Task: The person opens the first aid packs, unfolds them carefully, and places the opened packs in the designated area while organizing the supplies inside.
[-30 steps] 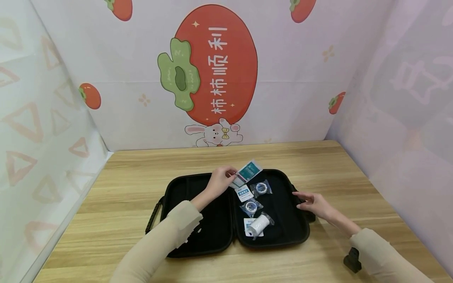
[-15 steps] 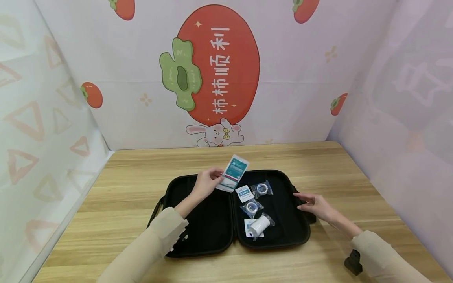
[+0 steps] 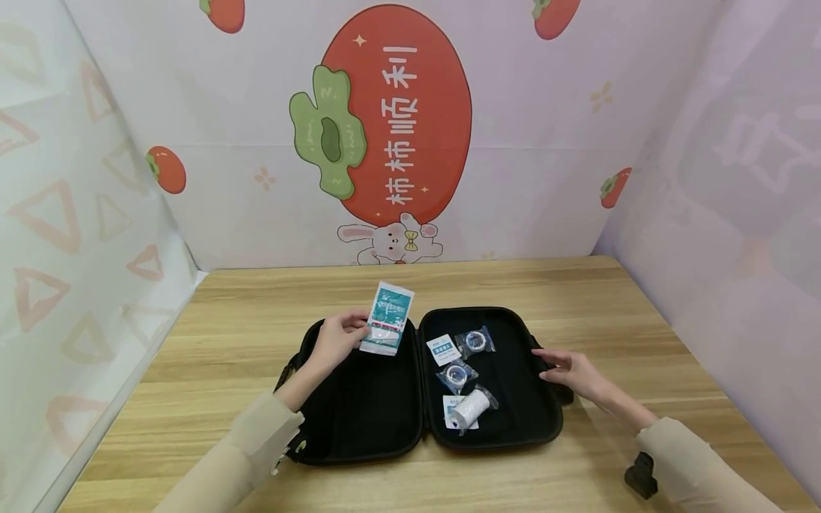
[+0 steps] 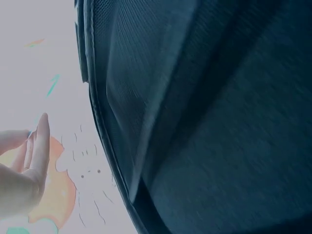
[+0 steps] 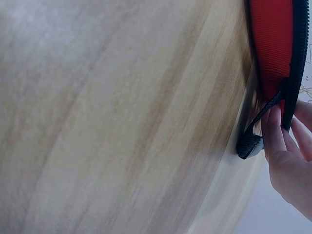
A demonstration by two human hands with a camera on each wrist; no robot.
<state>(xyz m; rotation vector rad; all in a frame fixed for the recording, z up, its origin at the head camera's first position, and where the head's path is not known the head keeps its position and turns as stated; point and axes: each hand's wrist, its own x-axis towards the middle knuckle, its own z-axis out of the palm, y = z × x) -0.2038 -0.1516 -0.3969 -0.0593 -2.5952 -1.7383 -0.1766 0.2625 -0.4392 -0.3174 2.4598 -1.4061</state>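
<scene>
My left hand [image 3: 338,333] pinches a flat teal-and-white packet [image 3: 389,317] by its left edge, held up over the far part of the open case's left half [image 3: 378,413]. In the left wrist view the thumb and fingertips [image 4: 43,124] meet beside the dark lining, and the packet does not show there. My right hand [image 3: 575,372] grips the outer rim of the case's right half [image 3: 522,399]. In the right wrist view its fingers lie under the black rim [image 5: 291,92] near a strap handle [image 5: 250,145], against the red outside.
Inside the right half lie two wrapped tape rolls [image 3: 475,341], a white wrapped roll [image 3: 470,409] and two small white-and-blue packets [image 3: 442,349]. A small black object [image 3: 641,476] is on the wooden table [image 3: 641,328] near my right sleeve.
My left hand has moved left with the packet, from over the case's right half to over its left half, turning the packet more upright. The right hand stays at the rim.
</scene>
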